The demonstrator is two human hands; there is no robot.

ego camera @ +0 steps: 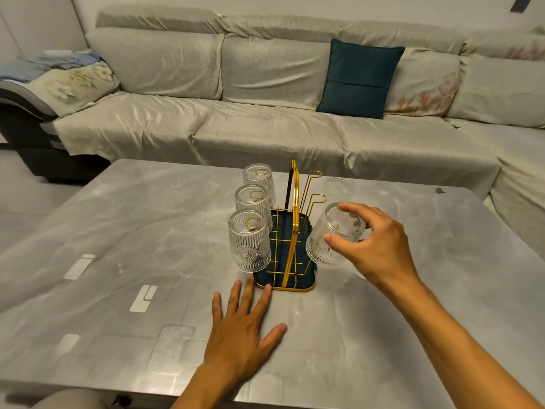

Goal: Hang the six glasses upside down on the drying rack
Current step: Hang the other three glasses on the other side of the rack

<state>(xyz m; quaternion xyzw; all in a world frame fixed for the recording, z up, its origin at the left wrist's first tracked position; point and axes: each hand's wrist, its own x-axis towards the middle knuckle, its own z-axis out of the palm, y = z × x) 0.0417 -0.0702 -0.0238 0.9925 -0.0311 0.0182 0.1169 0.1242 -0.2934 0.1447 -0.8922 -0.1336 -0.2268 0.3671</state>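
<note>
A gold wire drying rack (295, 228) with a dark tray stands mid-table. Three ribbed glasses hang upside down on its left side: near (250, 246), middle (250, 202), far (258, 177). My right hand (374, 246) grips a fourth glass (330, 240), upside down and tilted, at the rack's near right side. Whether it sits on a prong is hidden. The two other right prongs (317, 199) stand bare. Another glass (336, 187) stands on the table behind them, and one more glass edge (358, 271) shows under my right wrist. My left hand (244, 320) lies flat, fingertips touching the tray's front edge.
The grey marble-look table (147, 231) reaches to a long sofa with pale covers (265, 119) and a dark teal cushion (358, 78). A small dark speck (439, 190) lies at the table's far right.
</note>
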